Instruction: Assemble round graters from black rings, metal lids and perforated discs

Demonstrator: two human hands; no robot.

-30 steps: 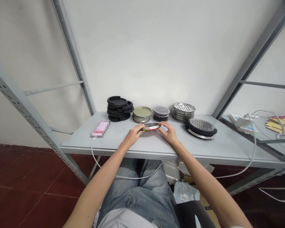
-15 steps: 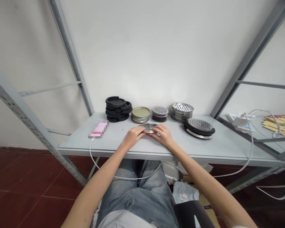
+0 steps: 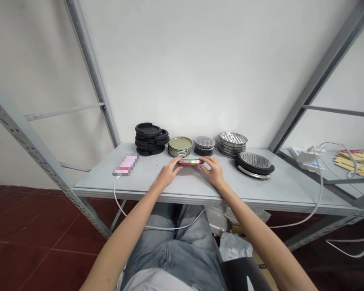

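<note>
Between my two hands is a round metal disc (image 3: 190, 161) with a red lower rim, seen nearly edge-on. My left hand (image 3: 168, 173) grips its left edge and my right hand (image 3: 212, 171) its right edge. Behind it stand a stack of gold-topped tins or lids (image 3: 180, 143) and a stack of smaller perforated discs (image 3: 204, 142). Further right is a stack of silver perforated plates (image 3: 232, 138). A perforated disc in a black ring (image 3: 255, 160) lies on a silver ring, to the right of my right hand.
Black rings (image 3: 148, 130) are stacked at the back left of the grey table (image 3: 291, 184). A phone (image 3: 126, 164) with a white cable lies at the left. Metal shelf posts (image 3: 87, 64) flank the table; a power strip and yellow pieces (image 3: 354, 161) lie at the far right.
The disc between my hands has tilted up, so its perforated top now shows only as a thin edge and its red rim shows more. My hands stay at its sides.
</note>
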